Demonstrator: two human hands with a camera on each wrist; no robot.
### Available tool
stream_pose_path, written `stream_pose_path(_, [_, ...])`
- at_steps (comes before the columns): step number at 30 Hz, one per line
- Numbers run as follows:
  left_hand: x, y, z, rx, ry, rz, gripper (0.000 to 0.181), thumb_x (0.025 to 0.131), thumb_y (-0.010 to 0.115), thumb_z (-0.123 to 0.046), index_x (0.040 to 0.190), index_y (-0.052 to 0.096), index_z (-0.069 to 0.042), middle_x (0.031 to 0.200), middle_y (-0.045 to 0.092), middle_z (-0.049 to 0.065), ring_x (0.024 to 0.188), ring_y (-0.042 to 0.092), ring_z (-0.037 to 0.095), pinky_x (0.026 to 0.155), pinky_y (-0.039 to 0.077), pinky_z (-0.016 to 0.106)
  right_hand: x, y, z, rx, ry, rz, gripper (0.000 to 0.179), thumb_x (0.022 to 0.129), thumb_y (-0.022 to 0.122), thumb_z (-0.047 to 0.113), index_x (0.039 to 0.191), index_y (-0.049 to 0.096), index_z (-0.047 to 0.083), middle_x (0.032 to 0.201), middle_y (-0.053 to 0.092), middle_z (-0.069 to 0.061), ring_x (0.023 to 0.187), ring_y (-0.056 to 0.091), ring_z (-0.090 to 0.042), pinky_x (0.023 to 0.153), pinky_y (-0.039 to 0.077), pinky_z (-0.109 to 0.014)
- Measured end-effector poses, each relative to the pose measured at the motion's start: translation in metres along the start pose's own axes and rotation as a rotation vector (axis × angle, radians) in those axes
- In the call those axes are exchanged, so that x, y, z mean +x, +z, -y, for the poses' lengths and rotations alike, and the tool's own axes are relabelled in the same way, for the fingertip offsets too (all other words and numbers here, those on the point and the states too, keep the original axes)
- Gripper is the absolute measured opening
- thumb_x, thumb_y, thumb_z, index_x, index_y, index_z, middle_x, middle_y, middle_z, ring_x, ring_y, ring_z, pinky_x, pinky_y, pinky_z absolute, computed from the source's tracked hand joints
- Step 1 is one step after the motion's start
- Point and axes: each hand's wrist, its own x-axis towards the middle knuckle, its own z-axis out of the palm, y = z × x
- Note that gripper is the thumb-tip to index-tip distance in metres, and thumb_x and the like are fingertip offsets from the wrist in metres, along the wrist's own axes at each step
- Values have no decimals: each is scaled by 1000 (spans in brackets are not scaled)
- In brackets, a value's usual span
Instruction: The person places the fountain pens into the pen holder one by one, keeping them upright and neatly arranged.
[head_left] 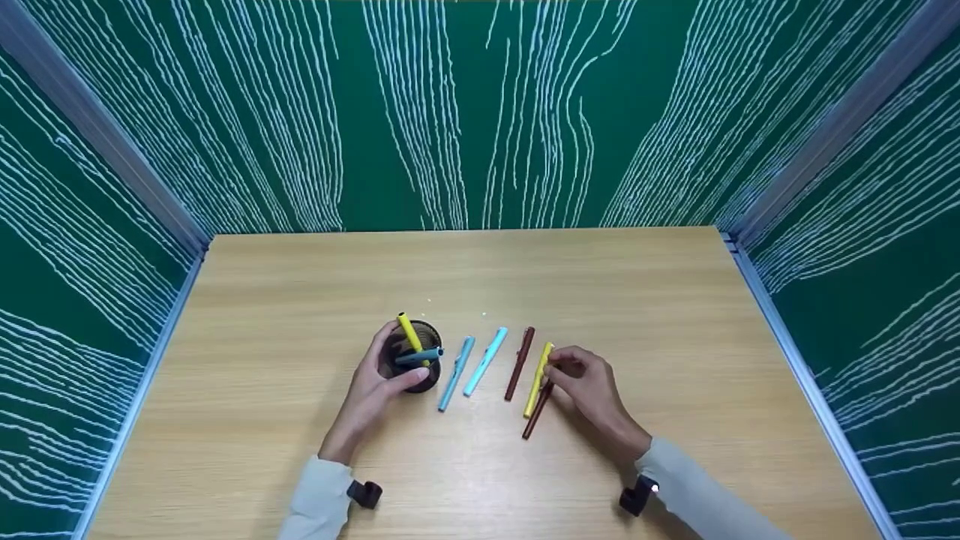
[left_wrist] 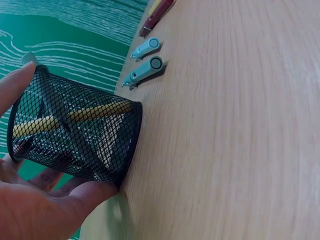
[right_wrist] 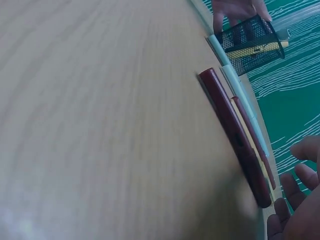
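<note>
My left hand [head_left: 367,388] grips a black mesh pen cup [left_wrist: 131,155], fingers round one side and thumb at the rim. Inside the cup lean a yellow pen [head_left: 409,330] and a dark teal pen [head_left: 409,358], crossing each other. My right hand [head_left: 596,386] hovers at the upper ends of a yellow pen [head_left: 534,394] and a dark red pen [head_left: 535,420] lying on the table. In the right wrist view its thumb and loosely bent fingers [right_wrist: 295,192] stand apart beside the dark red pen, with nothing between them.
Left of the yellow pen lies another dark red pen [head_left: 519,365]. Two light blue pens [head_left: 456,375] lie slanted between it and the cup. The wooden table [head_left: 465,277] ends at green walls [head_left: 645,67] with white wavy lines at the back and sides.
</note>
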Motion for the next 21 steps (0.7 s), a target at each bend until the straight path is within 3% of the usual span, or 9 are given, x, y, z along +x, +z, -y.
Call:
stream_pose_path(12, [-1, -1, 0, 21, -20, -2, 96, 90, 92, -20, 170, 39, -21, 166, 50, 16, 156, 42, 35, 132, 22, 54, -13, -3, -9, -72, 25, -55, 18, 94, 84, -2, 111, 79, 1, 111, 77, -14, 99, 71, -23, 86, 56, -22])
stream_pose_path(21, [-1, 0, -1, 25, -5, -2, 94, 90, 91, -19, 169, 40, -19, 164, 52, 16, 155, 43, 36, 131, 22, 54, -20, 10, -14, -268, -33, -145, 30, 88, 92, 6, 115, 80, 2, 116, 73, -11, 116, 60, -29, 100, 48, -34])
